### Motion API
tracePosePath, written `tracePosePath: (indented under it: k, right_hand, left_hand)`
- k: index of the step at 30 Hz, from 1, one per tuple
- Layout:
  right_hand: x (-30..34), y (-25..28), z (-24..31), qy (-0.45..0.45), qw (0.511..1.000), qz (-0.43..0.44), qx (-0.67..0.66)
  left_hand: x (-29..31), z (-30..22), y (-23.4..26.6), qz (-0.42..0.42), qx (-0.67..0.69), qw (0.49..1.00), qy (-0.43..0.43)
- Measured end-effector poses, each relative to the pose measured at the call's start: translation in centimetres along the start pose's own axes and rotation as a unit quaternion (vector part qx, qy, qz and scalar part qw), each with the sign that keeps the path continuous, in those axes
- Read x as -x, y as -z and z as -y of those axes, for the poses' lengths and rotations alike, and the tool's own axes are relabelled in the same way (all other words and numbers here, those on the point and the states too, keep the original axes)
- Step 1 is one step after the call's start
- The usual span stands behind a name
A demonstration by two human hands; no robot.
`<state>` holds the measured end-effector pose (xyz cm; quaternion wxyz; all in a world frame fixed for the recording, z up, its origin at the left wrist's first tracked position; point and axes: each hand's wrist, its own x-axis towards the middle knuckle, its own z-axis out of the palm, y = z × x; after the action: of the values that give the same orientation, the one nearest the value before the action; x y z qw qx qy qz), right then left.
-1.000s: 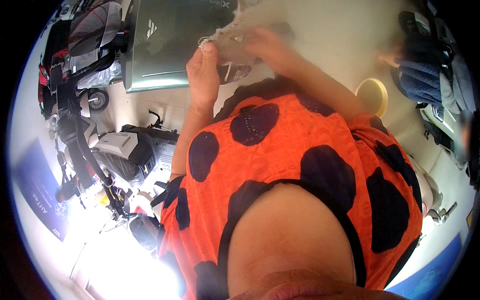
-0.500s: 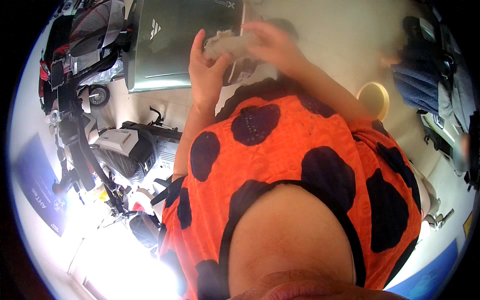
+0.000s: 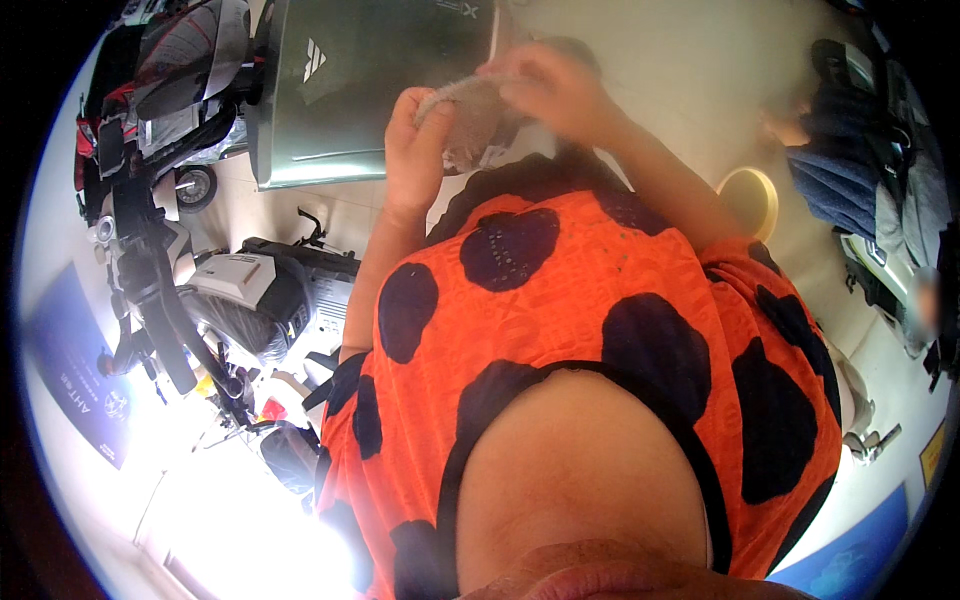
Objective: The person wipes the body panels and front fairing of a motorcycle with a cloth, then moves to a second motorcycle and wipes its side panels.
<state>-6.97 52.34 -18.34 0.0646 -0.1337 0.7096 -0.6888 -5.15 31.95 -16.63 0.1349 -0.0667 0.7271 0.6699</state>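
A small piece of frayed beige cloth (image 3: 468, 112) is stretched between both my hands, high in the head view above my orange, black-spotted top. My left hand (image 3: 412, 150) pinches its left end between thumb and fingers. My right hand (image 3: 545, 88) grips its right end from above. The cloth partly hangs down between the hands and is somewhat blurred.
A large grey-green flat case (image 3: 360, 85) lies on the floor beyond my hands. Scooters and machine parts (image 3: 170, 230) crowd the left. A round yellow-rimmed bowl (image 3: 748, 198) sits at right, near a seated person in dark blue clothes (image 3: 850, 170).
Both hands have shifted slightly and turned the cloth, which now sits narrower and more bunched between them. My grip on it stays with both hands.
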Motion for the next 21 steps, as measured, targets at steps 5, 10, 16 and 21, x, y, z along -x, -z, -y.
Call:
tracePosePath:
  k: [5,10,16,21]
  right_hand:
    - [-0.7,-0.5,-2.4,-0.125,0.975,0.126,-0.134]
    - [-1.1,-1.1,-2.2,-0.132,0.936,0.124,-0.302]
    - [-1.3,-1.2,-1.2,-0.136,0.985,0.057,-0.094]
    - [-0.1,-2.1,-0.4,-0.124,0.992,-0.015,0.015]
  left_hand:
    - [-1.6,-0.9,0.6,0.018,0.33,0.94,0.081]
    - [-2.2,-1.0,1.0,0.058,0.462,0.877,0.113]
    - [-1.0,0.2,0.1,0.046,0.171,0.982,0.068]
    - [-0.6,0.7,0.1,-0.033,-0.323,0.945,0.045]
